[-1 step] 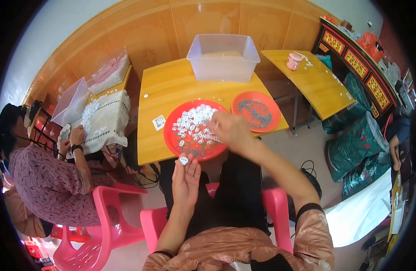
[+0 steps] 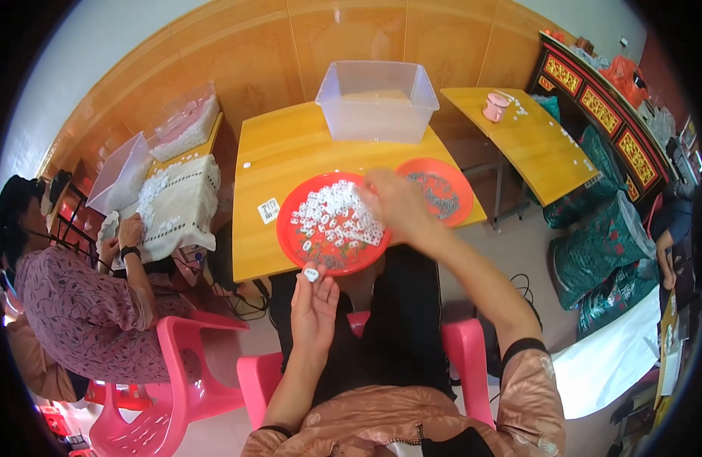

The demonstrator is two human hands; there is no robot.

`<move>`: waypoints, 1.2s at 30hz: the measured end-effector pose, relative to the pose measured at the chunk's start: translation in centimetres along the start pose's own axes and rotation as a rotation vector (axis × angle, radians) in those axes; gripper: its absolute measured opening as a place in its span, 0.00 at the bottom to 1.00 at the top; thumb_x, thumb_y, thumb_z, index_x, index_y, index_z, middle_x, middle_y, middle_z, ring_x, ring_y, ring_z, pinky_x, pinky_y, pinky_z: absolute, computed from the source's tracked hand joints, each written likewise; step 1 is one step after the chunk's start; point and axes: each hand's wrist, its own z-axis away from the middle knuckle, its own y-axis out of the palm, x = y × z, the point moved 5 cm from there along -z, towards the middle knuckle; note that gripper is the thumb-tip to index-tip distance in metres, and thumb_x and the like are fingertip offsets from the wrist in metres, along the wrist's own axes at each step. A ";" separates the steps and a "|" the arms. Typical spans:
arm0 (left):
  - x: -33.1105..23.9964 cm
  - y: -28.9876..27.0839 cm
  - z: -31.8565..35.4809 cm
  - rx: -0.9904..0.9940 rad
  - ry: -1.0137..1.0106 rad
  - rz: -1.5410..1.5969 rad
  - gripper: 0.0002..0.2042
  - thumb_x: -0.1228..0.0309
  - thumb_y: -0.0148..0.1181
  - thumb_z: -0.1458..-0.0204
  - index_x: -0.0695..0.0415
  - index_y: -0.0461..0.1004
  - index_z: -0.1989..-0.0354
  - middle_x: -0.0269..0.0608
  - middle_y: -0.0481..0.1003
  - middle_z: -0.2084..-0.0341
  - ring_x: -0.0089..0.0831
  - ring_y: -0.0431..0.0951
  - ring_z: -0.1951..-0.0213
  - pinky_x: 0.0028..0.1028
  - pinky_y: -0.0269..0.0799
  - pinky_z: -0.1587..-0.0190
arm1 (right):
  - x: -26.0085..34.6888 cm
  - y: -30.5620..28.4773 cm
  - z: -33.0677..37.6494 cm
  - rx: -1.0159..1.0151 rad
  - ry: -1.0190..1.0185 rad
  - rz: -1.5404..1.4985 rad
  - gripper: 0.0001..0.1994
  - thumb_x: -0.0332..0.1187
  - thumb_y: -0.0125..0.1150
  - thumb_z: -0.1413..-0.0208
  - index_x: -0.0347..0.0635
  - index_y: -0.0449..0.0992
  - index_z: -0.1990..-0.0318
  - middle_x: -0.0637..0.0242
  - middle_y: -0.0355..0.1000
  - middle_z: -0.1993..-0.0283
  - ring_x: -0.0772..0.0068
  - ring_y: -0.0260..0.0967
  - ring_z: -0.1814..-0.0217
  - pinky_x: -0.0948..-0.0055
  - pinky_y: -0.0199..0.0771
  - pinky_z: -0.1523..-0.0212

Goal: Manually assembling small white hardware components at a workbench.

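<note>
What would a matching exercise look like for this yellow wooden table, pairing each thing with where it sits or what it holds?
Things:
1. large round red plastic plate
2. smaller round orange-red plastic plate
3. clear rectangular plastic tub
4. small white plastic piece

Places or states:
A. pinched at the left hand's fingertips
B. at the table's far edge
C. heaped with white pieces, under the right hand
D. holding small dark grey parts

Pairs: 1-C, 2-D, 3-B, 4-A
</note>
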 end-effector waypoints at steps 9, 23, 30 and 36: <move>-1.7 0.4 0.1 -0.075 -0.088 -0.121 0.14 0.64 0.50 0.43 0.54 0.66 0.51 0.32 0.74 0.65 0.19 0.73 0.68 0.23 0.69 0.60 | -18.1 5.3 -8.2 0.259 0.286 0.482 0.15 0.30 0.51 0.50 0.43 0.67 0.53 0.59 0.64 0.53 0.56 0.59 0.47 0.52 0.57 0.51; -1.3 4.5 -4.8 -0.030 -0.306 -0.155 0.13 0.65 0.51 0.44 0.54 0.67 0.51 0.35 0.75 0.63 0.22 0.75 0.63 0.26 0.70 0.56 | -20.3 4.0 -8.2 0.115 0.064 0.326 0.07 0.25 0.48 0.53 0.40 0.71 0.67 0.59 0.67 0.63 0.57 0.62 0.53 0.63 0.66 0.58; -1.5 14.3 -17.2 0.102 -0.271 -0.197 0.15 0.67 0.51 0.44 0.60 0.65 0.50 0.40 0.70 0.54 0.30 0.70 0.49 0.31 0.63 0.43 | -15.5 -1.1 -4.5 0.059 0.033 0.162 0.12 0.24 0.56 0.57 0.39 0.70 0.62 0.59 0.66 0.63 0.56 0.62 0.55 0.62 0.64 0.55; -2.2 21.1 -22.1 -0.038 -0.352 -0.297 0.23 0.62 0.49 0.43 0.67 0.57 0.46 0.53 0.64 0.50 0.42 0.69 0.48 0.34 0.69 0.48 | -5.7 -3.6 -1.0 -0.068 0.070 -0.093 0.15 0.25 0.61 0.58 0.37 0.69 0.60 0.57 0.66 0.62 0.54 0.63 0.56 0.63 0.64 0.55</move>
